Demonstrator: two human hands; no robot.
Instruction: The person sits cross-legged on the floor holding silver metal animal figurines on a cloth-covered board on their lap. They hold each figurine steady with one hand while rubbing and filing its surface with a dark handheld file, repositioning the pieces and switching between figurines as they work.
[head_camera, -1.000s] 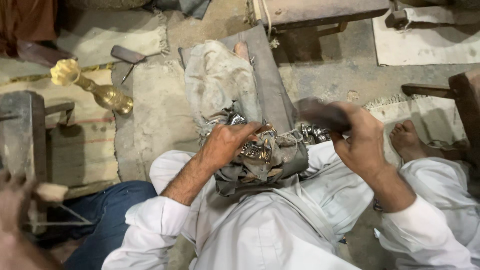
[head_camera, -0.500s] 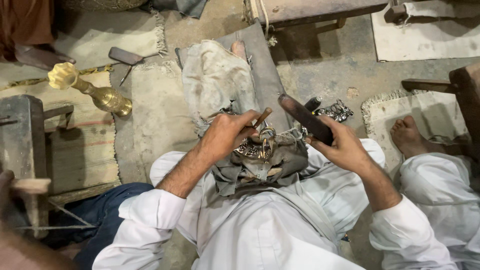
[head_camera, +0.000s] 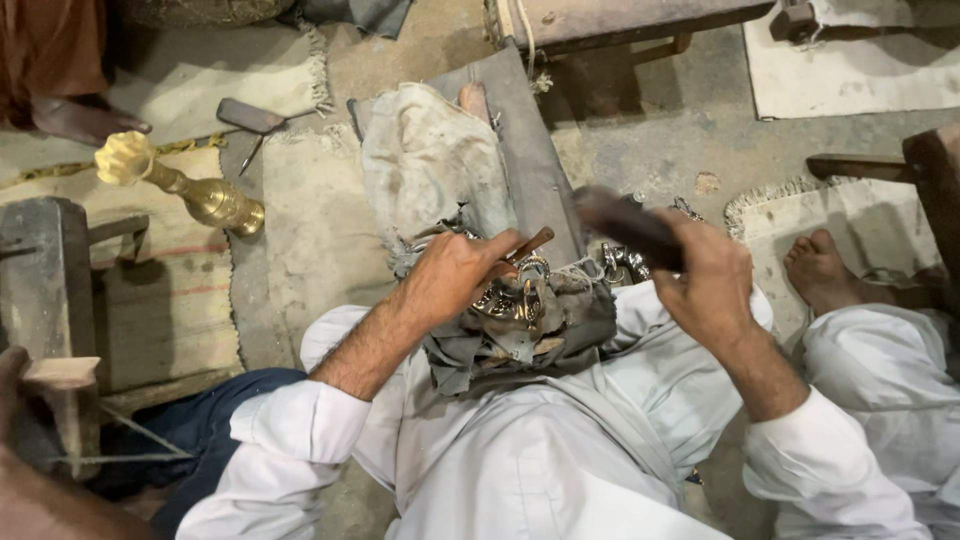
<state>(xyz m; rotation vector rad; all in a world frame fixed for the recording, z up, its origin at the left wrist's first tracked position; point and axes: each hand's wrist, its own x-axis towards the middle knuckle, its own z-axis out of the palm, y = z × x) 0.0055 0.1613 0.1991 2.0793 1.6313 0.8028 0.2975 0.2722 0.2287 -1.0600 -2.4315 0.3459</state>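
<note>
Over your lap, just behind the grey wooden block (head_camera: 520, 130), the dark mallet (head_camera: 625, 222) in your right hand (head_camera: 712, 285) has swung inward from its raised position half a second ago and now sits blurred above the work, indicating a strike in progress. Your right-hand fingers are clamped on the mallet handle. Your left hand (head_camera: 455, 275) is closed on a thin rod-shaped punch (head_camera: 530, 245), tip set on the shiny ornate metal piece (head_camera: 510, 300). That piece rests on crumpled grey cloth (head_camera: 560, 320) at the near end of the block. Left of the block lies a polished brass vase (head_camera: 190, 185) with a fluted mouth.
</note>
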